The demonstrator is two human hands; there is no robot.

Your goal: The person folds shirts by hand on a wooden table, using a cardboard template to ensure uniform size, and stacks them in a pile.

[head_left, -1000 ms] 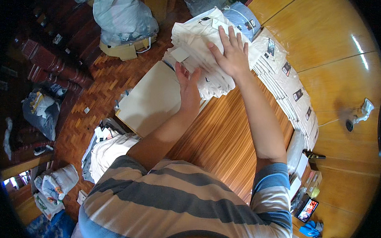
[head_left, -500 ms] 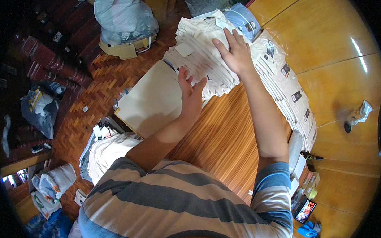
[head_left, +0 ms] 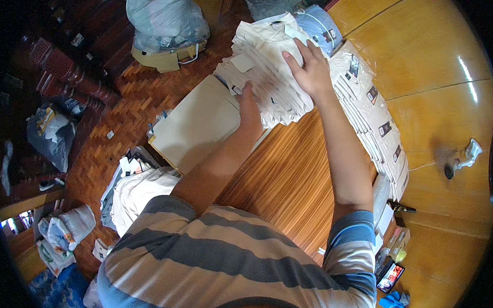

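Observation:
A tall stack of folded white shirts (head_left: 281,95) stands at the far end of the wood-grain table (head_left: 289,161). My right hand (head_left: 311,72) lies on the top of its right side, fingers stretched out and apart. At the near left side of the stack, my left hand (head_left: 249,112) rests against the shirts, the thumb pointing up. Its other fingers are mostly hidden, so their grip does not show. A small pale card (head_left: 241,62) lies on the left part of the stack.
Along the wall on the right runs a row of folded white shirts with dark tags (head_left: 385,128). A cream board (head_left: 196,125) lies left of the table. White clothes (head_left: 139,196) are piled nearer me. A stuffed plastic bag (head_left: 167,21) sits on the parquet floor at the back.
My left hand has moved in against the near left side of the stack; its spread fingers are now mostly out of sight. The right hand stays on the stack.

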